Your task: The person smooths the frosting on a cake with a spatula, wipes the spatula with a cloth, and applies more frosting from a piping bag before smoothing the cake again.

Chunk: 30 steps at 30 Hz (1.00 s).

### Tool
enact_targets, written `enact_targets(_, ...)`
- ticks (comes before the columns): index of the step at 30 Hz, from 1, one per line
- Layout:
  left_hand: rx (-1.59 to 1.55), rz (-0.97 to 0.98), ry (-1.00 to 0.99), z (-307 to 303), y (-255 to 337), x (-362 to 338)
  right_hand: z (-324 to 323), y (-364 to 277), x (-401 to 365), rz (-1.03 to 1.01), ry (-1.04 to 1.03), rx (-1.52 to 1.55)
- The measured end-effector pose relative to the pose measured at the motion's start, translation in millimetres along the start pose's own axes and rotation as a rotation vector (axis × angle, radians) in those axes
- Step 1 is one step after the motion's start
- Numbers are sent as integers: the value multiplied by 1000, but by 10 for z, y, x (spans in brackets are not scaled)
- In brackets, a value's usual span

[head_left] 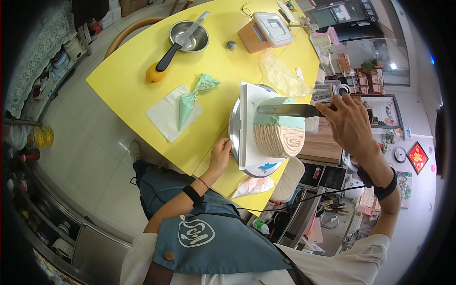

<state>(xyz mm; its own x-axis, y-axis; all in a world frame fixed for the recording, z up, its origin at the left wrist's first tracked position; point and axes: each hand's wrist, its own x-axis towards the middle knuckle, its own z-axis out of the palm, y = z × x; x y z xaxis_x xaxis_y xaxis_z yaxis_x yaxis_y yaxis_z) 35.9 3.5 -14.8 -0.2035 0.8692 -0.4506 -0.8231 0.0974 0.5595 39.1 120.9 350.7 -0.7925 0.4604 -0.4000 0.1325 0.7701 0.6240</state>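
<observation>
A cake with piped pinkish-beige ridges on its side and mint-green cream toward its top sits on a white square board. Under the board is a round metal turntable. My left hand has its fingers curled at the turntable's near rim. In my right hand, closed round its handle, is a icing spatula; its long flat blade lies against the mint-green cream. A piping bag of mint-green cream rests on a white paper sheet.
On the yellow table stand a metal bowl with a black-handled knife across it and a lidded plastic container. A clear plastic bag lies beyond the cake. A pinkish piping bag lies near the table edge.
</observation>
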Motion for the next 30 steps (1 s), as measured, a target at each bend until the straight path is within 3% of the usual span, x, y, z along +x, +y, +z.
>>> enact_targets(7,25,-38,-64,-24,36,-6,-6,-51,-4,-44,-37,-3)
enact_targets(27,29,5,5,3,18,-2,93,59,70,-4,23,-37)
enact_targets(30,30,6,8,1,13,0,-40,-26,101,-19,-89,85)
